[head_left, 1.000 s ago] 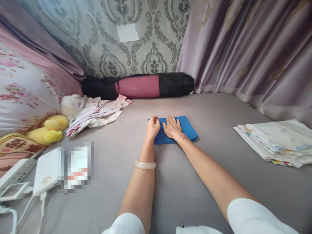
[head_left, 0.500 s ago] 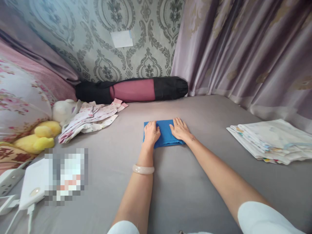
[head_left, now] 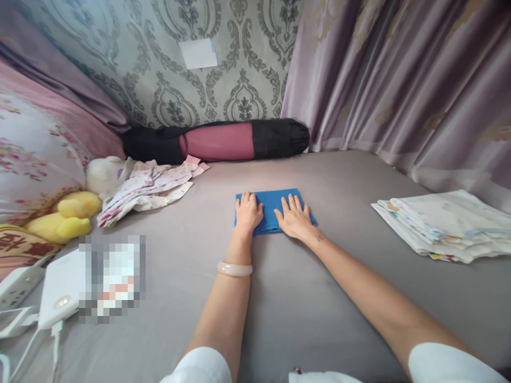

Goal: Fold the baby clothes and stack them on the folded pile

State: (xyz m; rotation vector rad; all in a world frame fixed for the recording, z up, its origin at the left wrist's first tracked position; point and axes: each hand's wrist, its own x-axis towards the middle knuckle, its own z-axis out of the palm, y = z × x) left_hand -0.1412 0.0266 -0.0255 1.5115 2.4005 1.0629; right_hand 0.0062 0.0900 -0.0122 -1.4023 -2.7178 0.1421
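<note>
A folded blue cloth lies flat on the grey bed sheet in front of me. My left hand rests palm down on its left part, fingers stretched away from me. On its right part lies my right hand, also palm down, with the fingers spread. Both hands touch the cloth from above and grip nothing. The parts of the cloth beneath the palms are hidden. A pale bangle circles my left wrist.
Folded white cloths are stacked at the right. Loose patterned clothes, a yellow plush toy and a white charging box with cables are on the left. A rolled bundle in a pink and black cover lies along the wall.
My right hand has shifted slightly down across the cloth's right part, and more of the cloth's far right corner shows. The left hand stays in place. The view has tilted slightly.
</note>
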